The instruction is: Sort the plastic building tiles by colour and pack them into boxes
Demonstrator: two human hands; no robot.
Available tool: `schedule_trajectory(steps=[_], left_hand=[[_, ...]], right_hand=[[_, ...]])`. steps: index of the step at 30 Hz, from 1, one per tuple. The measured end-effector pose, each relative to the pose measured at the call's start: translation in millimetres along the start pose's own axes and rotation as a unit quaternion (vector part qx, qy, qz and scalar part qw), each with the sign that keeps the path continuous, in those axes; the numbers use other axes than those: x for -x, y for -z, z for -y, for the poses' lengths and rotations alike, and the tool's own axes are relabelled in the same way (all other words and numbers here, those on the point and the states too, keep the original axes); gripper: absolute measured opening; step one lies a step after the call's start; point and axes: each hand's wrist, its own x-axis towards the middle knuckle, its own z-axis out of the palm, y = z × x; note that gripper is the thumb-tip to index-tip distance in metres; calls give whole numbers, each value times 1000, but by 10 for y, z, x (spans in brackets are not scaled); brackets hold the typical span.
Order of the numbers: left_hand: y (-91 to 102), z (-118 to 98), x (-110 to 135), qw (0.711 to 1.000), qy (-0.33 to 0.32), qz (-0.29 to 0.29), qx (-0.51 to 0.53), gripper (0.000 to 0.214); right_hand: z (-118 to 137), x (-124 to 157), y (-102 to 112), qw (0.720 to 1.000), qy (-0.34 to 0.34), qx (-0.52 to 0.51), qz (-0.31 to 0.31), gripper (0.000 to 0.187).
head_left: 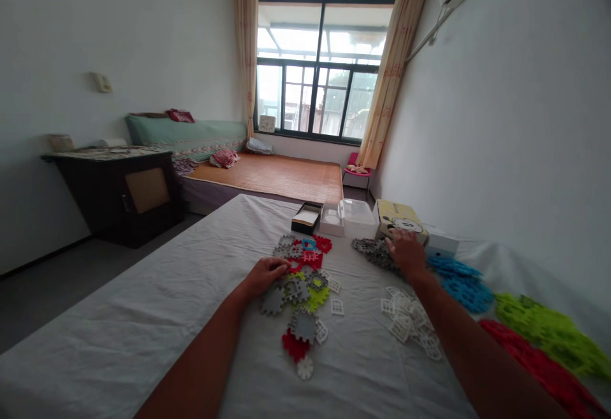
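Note:
My left hand [265, 276] is closed in a pinch at the left edge of a mixed group of interlocking plastic building pieces. Its fingertips meet beside a red piece [312, 262]; what they hold, if anything, is hidden. Around it lie grey pieces [304, 326], lime green pieces [317, 299], a blue ring-shaped piece [309, 244] and small white window pieces [337, 307]. Over on the right, my right hand [407, 253] reaches across a pile of dark grey pieces [375, 252], fingers stretched out and slightly blurred. No piece shows clearly in it.
Behind the pieces stand an open black box [306, 218], a clear plastic container [357, 218] and a yellow box [398, 214]. Piles of white windows [410, 320], blue [463, 282], lime [548, 326] and red pieces [529, 362] line the right side of the white cloth [181, 291].

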Motion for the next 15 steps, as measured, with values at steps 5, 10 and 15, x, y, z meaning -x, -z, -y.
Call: schedule_trajectory(steps=[5, 10, 15], left_hand=[[6, 18, -7, 1000, -9, 7, -5, 36], [15, 50, 5, 999, -33, 0, -36, 36], [19, 47, 32, 997, -54, -3, -56, 36]], right_hand=[[874, 620, -21, 955, 208, -154, 141, 34], [1417, 1182, -66, 917, 270, -157, 248, 51], [1380, 1297, 66, 912, 256, -146, 285, 52]])
